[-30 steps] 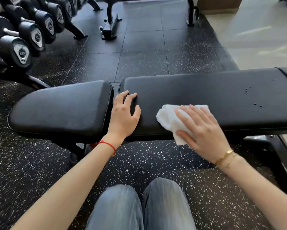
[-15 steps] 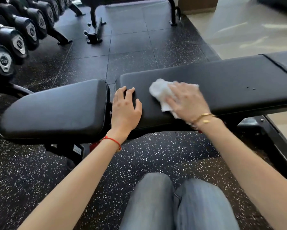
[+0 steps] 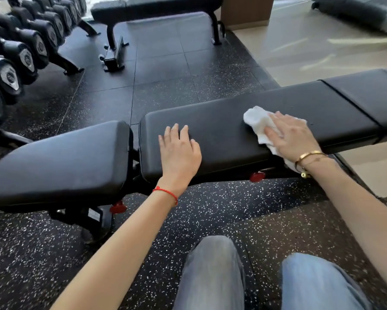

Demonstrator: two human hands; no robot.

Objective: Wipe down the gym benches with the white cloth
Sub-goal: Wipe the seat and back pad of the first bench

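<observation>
The bench (image 3: 221, 130) is the worktop here: a long pad of smooth black vinyl with rounded edges, and a separate seat pad (image 3: 60, 162) at its left with a narrow gap between them. The cloth (image 3: 258, 121) is white, soft and crumpled. It lies on the long pad under the right hand (image 3: 293, 137), whose flat, spread fingers press on it rather than closing around it; one corner hangs over the near edge. The left hand (image 3: 179, 151) rests open and flat on the pad, well apart from the cloth. Bare vinyl continues to the right up to a seam. The floor (image 3: 188, 211) is speckled black rubber.
</observation>
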